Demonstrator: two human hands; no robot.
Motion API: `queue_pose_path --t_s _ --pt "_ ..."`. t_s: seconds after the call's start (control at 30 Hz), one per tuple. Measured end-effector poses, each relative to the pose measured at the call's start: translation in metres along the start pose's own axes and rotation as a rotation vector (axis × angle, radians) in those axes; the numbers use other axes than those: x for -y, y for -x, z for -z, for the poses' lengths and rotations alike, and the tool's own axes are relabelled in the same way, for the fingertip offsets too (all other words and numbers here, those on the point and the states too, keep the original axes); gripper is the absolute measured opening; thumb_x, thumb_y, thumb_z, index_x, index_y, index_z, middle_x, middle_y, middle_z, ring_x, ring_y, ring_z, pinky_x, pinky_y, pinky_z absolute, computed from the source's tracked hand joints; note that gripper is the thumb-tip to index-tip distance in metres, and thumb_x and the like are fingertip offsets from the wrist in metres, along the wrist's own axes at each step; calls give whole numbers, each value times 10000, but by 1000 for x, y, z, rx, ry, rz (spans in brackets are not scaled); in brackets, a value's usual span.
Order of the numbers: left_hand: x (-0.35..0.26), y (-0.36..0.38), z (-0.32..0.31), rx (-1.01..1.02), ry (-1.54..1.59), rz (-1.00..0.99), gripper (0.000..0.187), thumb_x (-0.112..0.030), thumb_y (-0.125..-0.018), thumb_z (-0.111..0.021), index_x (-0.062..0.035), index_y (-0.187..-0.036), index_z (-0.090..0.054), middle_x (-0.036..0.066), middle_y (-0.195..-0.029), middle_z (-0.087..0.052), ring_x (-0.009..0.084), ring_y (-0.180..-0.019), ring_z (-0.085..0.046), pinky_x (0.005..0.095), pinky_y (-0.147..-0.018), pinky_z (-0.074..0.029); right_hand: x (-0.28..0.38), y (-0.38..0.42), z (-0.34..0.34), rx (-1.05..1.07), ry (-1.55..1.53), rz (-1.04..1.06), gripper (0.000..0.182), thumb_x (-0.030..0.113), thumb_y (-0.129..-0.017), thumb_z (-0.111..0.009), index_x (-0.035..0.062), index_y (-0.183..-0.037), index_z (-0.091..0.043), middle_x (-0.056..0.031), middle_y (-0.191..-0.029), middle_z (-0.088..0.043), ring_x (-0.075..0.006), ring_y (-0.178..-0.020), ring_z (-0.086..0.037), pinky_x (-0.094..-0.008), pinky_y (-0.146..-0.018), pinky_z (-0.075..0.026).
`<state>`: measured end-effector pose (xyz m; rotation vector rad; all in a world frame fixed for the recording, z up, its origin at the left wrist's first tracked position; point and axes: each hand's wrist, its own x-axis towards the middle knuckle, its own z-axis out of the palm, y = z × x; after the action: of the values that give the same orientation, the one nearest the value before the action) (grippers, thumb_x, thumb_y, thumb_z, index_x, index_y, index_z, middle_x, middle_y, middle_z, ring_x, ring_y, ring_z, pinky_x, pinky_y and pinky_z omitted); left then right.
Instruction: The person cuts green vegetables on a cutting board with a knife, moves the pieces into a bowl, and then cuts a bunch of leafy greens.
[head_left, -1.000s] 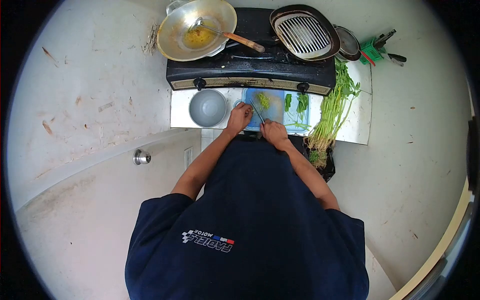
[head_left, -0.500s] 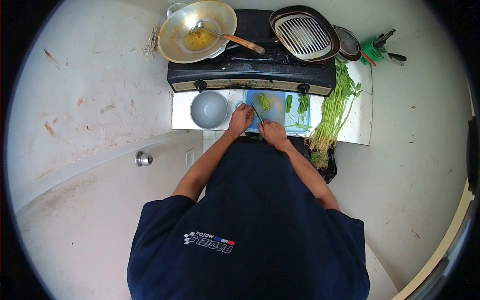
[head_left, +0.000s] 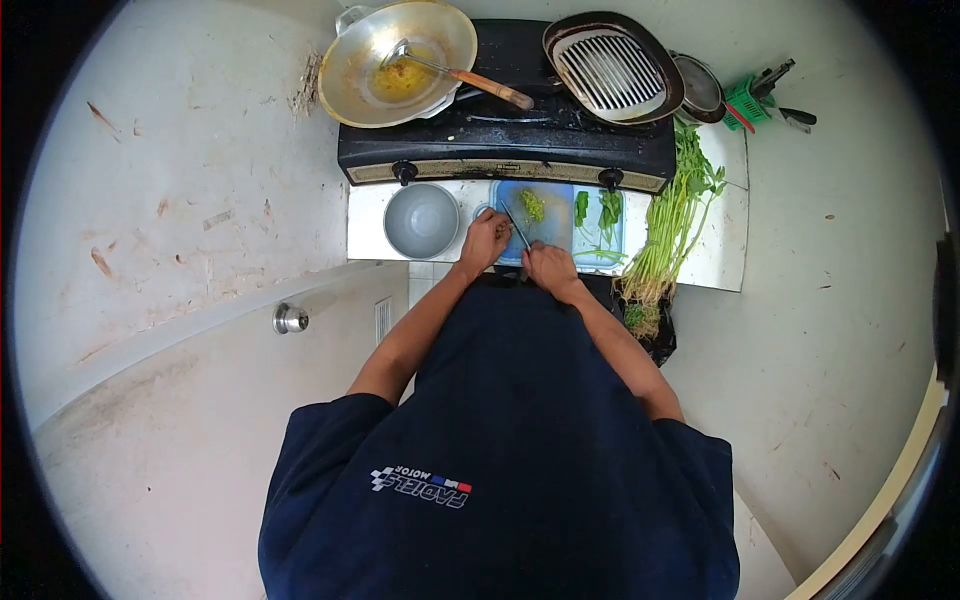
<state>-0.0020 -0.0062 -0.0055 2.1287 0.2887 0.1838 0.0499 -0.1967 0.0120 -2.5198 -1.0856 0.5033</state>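
My right hand (head_left: 551, 266) is closed around the handle of a knife (head_left: 516, 226), whose blade points up and left over a blue cutting board (head_left: 556, 228). Just left of the blade, my left hand (head_left: 486, 240) has its fingers curled at the board's edge; what they pinch is too small to make out. A small heap of chopped greens (head_left: 532, 206) lies beyond the knife. On the right part of the board are loose green leaves (head_left: 609, 210) and thin stems (head_left: 600, 254).
A grey bowl (head_left: 421, 221) stands left of the board. Behind is a black stove (head_left: 500, 148) with a wok (head_left: 345, 85) containing a wooden-handled ladle (head_left: 490, 88), and a grill pan (head_left: 612, 75). A bunch of leafy stalks (head_left: 668, 225) lies right, near a green basket (head_left: 742, 102).
The whole view has shifted very slightly. Both hands and the knife keep nearly the same places over the board.
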Motion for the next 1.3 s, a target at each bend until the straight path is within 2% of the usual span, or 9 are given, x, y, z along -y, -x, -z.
queue_pose_path --t_s 0.23,0.33,0.43,0.73,0.83,1.03,1.13,1.23,1.3 --pt "3 1 -1 -19 -32 -48 145 -18 -858 -703 18 -998 -716 171 -928 -659 318 -788 -707 396 -712 -586 2 -8 -4 42 41 -1 381 322 -1039 -520 0 -910 -680 -207 -818 -736 -365 -758 -742 -460 -716 -586" --pt "5 2 -2 -13 1 -33 141 -28 -873 -706 19 -1006 -712 175 -939 -657 323 -789 -706 403 -715 -588 0 -7 -4 -21 38 59 368 292 -1032 -544 -12 -852 -650 -198 -700 -695 -385 -693 -714 -474 -660 -571" --pt "4 3 -1 -33 -95 -109 125 -41 -895 -706 21 -1002 -713 176 -949 -657 324 -791 -707 405 -717 -591 1 -3 -1 -47 37 70 367 292 -1035 -541 -13 -856 -641 -207 -699 -696 -381 -688 -716 -472 -657 -572" --pt "7 4 -4 -30 -51 -56 119 -25 -891 -711 28 -998 -714 184 -949 -667 332 -791 -715 403 -707 -592 5 -2 4 -67 3 80 367 300 -1039 -536 -13 -874 -630 -224 -704 -699 -380 -669 -717 -466 -649 -574" --pt "3 5 -3 -42 3 -37 125 -22 -855 -700 3 -976 -691 190 -918 -639 401 -835 -651 470 -760 -536 9 -13 -2 -59 67 38 373 305 -1043 -529 -6 -868 -638 -222 -712 -702 -385 -678 -718 -468 -652 -576" --pt "-3 4 0 -45 34 16 110 -32 -871 -708 -3 -975 -693 179 -902 -639 361 -784 -670 447 -708 -547 7 -1 5 45 31 -57 388 335 -1037 -524 10 -896 -681 -210 -803 -734 -374 -752 -745 -469 -702 -594" --pt "-5 4 2 -31 -5 -17 100 -40 -880 -708 -6 -972 -693 174 -891 -634 347 -762 -678 431 -692 -554 3 -1 6 61 27 -119 400 339 -1042 -514 -1 -906 -675 -214 -803 -734 -385 -757 -742 -477 -711 -591" --pt "-4 5 0 -45 48 -5 100 -36 -874 -708 -6 -968 -694 172 -888 -628 348 -750 -681 423 -689 -560 0 -2 4 -44 8 -64 420 340 -1048 -518 -22 -876 -646 -250 -728 -699 -421 -692 -712 -493 -662 -577" --pt "-1 5 -2 -45 41 3 104 -31 -868 -709 -4 -968 -696 172 -890 -627 350 -760 -682 426 -691 -561 0 -1 4 -16 4 -47 421 343 -1048 -515 -23 -886 -646 -250 -725 -699 -424 -693 -711 -494 -660 -576"
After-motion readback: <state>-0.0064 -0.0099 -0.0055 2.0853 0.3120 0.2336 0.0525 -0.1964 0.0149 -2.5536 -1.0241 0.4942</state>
